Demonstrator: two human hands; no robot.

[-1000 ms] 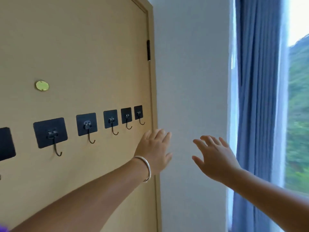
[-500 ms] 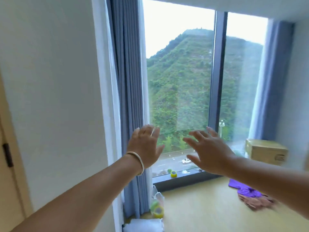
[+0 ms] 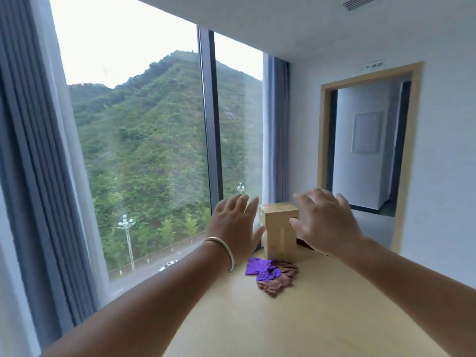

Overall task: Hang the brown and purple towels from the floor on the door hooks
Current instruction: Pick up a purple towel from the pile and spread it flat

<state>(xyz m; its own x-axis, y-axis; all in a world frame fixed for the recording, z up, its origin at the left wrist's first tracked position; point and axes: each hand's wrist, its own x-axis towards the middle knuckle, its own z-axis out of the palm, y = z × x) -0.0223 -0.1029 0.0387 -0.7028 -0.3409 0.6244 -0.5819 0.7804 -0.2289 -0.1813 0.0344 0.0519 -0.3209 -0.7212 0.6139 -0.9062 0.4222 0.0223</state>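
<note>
A purple towel [image 3: 255,265] and a brown towel [image 3: 280,278] lie crumpled together on the light wooden floor [image 3: 322,318], the purple one partly over the brown one. My left hand [image 3: 235,225], with a bracelet at the wrist, is held out in the air with fingers spread and holds nothing. My right hand [image 3: 325,222] is likewise raised, fingers spread, empty. Both hands hover well short of the towels. The door with its hooks is out of view.
A cardboard box [image 3: 280,233] stands on the floor just behind the towels. A large window [image 3: 144,150] with blue-grey curtains [image 3: 33,176] fills the left. An open doorway [image 3: 368,150] leads to a hallway at the right.
The view has swung right from the door with hooks, past the window, to the room's far end. The towels and box now sit in the middle. Both hands stay raised and empty.
</note>
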